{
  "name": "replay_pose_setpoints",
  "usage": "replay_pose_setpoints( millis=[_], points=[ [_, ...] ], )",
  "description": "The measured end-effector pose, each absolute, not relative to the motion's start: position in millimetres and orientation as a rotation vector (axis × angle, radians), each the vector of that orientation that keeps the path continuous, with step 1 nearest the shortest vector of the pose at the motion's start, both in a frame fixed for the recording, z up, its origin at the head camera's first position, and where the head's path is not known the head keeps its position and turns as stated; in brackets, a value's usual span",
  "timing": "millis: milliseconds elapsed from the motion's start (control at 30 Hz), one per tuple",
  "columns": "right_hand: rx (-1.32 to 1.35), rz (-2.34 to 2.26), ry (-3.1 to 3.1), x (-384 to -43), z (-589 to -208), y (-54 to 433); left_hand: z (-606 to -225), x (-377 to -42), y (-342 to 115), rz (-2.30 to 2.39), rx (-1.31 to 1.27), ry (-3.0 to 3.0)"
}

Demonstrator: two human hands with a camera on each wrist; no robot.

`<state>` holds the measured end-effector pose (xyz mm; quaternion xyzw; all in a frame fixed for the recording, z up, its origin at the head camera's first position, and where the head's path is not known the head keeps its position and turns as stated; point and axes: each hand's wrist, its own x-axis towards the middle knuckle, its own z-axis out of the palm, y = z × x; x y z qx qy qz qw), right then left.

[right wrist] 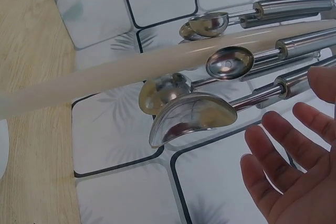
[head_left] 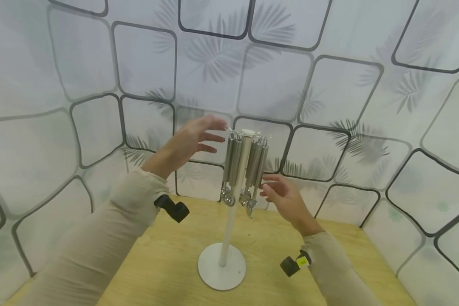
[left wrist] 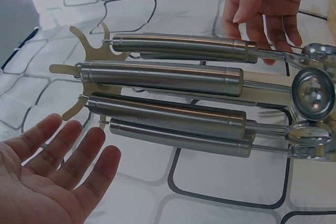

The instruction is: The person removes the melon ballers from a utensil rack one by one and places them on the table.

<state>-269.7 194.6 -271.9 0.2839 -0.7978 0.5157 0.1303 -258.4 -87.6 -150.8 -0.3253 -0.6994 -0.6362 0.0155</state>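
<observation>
Several steel scoops (head_left: 234,165) hang by their handle ends from the hooks of a white stand (head_left: 229,238). Their heads are small round bowls like melon ballers (left wrist: 313,94); one has a wider, curved scoop head (right wrist: 191,119). My left hand (head_left: 193,138) is up at the left of the hooks, fingers spread and relaxed, with nothing in it. In the left wrist view its fingertips (left wrist: 110,156) lie beside the hooks (left wrist: 94,48). Lower, on the right of the hanging scoops, my right hand (head_left: 284,197) is close to the handles with loosely bent, unclosed fingers.
The stand's round white base (head_left: 222,276) rests on a light wood-grain table (head_left: 168,250). Behind and at both sides hangs a white curtain (head_left: 275,85) printed with rounded squares and leaves. Black camera mounts sit on both wrists.
</observation>
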Motion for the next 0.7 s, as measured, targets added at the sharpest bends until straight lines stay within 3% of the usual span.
replay_pose_setpoints(
  millis=[700],
  points=[
    [0.825,1.430,-2.352,-271,-269,181,-147,-258,-79,-1.987,-1.041,-2.094]
  ],
)
